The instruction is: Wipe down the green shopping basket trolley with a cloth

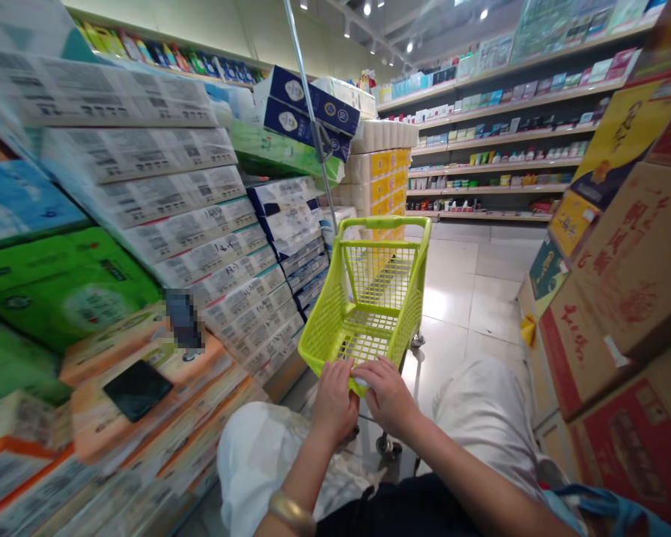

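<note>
A lime-green plastic shopping cart [323, 328] with a grid basket and small wheels stands in front of my knees. My left hand [334, 399] is closed over the near rim of its basket, fingers curled across the edge. Right beside it, my right hand [388, 395] grips the same rim, the fingertips of both hands almost meeting. Something small and whitish shows between the hands, too unclear to name. The cart's raised handle end [385, 222] points away from me, and the basket holds nothing that I can see.
Stacked packs of paper goods [201, 209] rise on the left, with a dark phone-like slab [137, 389] lying on orange packs. A metal pole [307, 89] stands behind the cart. Cardboard cartons [631, 261] line the right. Tiled floor [452, 298] leads to stocked shelves [497, 127].
</note>
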The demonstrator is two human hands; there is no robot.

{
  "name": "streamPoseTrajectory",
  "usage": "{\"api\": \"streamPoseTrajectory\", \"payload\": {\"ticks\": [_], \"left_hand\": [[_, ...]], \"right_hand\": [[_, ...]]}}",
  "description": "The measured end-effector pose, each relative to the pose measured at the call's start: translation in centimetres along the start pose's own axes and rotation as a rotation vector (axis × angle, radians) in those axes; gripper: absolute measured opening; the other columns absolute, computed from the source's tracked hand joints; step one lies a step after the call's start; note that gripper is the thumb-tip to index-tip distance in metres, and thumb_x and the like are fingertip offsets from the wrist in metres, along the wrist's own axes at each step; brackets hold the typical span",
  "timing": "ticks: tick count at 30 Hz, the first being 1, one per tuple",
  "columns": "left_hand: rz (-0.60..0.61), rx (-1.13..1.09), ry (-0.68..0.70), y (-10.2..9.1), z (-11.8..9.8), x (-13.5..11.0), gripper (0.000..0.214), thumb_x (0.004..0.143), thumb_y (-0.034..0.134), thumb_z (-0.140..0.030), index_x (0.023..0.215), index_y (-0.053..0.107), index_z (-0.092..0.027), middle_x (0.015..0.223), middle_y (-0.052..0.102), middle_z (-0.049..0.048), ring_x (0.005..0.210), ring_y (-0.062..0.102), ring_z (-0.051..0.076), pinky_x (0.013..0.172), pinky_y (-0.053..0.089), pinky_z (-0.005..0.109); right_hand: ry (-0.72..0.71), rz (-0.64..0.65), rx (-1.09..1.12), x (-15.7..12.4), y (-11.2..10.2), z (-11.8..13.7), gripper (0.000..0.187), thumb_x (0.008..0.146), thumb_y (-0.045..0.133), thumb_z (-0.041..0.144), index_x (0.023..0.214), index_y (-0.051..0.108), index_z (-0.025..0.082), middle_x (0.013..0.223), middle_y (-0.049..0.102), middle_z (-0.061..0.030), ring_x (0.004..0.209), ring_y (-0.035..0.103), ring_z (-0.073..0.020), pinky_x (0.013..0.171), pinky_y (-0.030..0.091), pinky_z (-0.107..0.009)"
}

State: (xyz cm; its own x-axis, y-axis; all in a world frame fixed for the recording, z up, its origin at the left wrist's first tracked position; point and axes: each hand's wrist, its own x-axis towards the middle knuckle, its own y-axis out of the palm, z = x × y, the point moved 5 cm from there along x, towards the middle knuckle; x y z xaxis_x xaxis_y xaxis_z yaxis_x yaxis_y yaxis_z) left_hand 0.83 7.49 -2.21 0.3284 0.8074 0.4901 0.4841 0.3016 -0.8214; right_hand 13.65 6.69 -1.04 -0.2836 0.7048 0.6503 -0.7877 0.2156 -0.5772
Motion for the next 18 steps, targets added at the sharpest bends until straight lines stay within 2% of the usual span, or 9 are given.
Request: {"api": "streamPoseTrajectory", "payload": {"ticks": [5,7,10,13,16,18], "left_hand": [[0.06,0.03,-0.03,-1.1,-1.0,0.6,0.04,0.069,0.051,-0.013,0.108,0.056,-0.018,0.104,0.062,0.0083,0.105,0.056,0.025,0.105,0.039,0.052],[0.061,0.054,-0.04,-1.2,-1.3,0.7,0.038,0.07,0.054,-0.016,0.107,0.056,-0.018,0.103,0.061,0.0083,0.104,0.056,0.026,0.105,0.039,0.053],[0.025,0.087,-0.033,-0.7,-2.0,0.6,0.04,0.07,0.055,-0.019,0.11,0.055,-0.018,0.105,0.06,0.0097,0.109,0.055,0.029,0.106,0.037,0.056],[-0.016,0.064,0.016,0.2,-3.0,0.3,0.041,0.07,0.053,-0.017,0.111,0.052,-0.018,0.106,0.061,0.0103,0.113,0.053,0.03,0.106,0.037,0.057],[-0.027,0.053,0.021,0.7,-3.4,0.0,0.033,0.071,0.053,-0.016,0.104,0.052,-0.017,0.099,0.06,0.0094,0.105,0.056,0.028,0.104,0.039,0.056],[-0.009,0.066,0.014,0.7,-3.4,-0.2,0.028,0.07,0.052,-0.014,0.098,0.052,-0.018,0.093,0.059,0.0076,0.098,0.056,0.026,0.104,0.04,0.054]], "right_hand": [[0.018,-0.06,-0.117,0.7,-2.8,-2.6,0.044,0.073,0.044,0.001,0.103,0.066,0.024,0.1,0.068,-0.0028,0.11,0.057,-0.02,0.114,0.022,-0.047],[0.067,-0.117,-0.152,0.9,-3.5,-3.5,0.045,0.072,0.043,0.001,0.104,0.066,0.023,0.104,0.068,-0.0043,0.115,0.055,-0.0214,0.113,0.022,-0.048],[0.086,-0.138,-0.143,0.7,-3.1,-3.2,0.046,0.07,0.043,0.0,0.103,0.067,0.023,0.103,0.068,-0.0055,0.114,0.054,-0.0221,0.112,0.027,-0.048],[0.022,-0.079,-0.088,0.2,-1.8,-1.7,0.049,0.067,0.043,0.0,0.102,0.068,0.024,0.097,0.068,-0.0036,0.11,0.056,-0.0204,0.112,0.029,-0.045],[-0.046,-0.007,-0.059,-0.1,-1.5,-1.2,0.048,0.067,0.043,0.001,0.102,0.067,0.025,0.098,0.068,-0.0016,0.107,0.056,-0.0186,0.114,0.026,-0.044],[-0.084,0.022,-0.06,0.2,-2.2,-2.0,0.046,0.069,0.044,0.002,0.102,0.066,0.025,0.1,0.068,-0.0015,0.107,0.057,-0.0182,0.114,0.026,-0.045]]}}
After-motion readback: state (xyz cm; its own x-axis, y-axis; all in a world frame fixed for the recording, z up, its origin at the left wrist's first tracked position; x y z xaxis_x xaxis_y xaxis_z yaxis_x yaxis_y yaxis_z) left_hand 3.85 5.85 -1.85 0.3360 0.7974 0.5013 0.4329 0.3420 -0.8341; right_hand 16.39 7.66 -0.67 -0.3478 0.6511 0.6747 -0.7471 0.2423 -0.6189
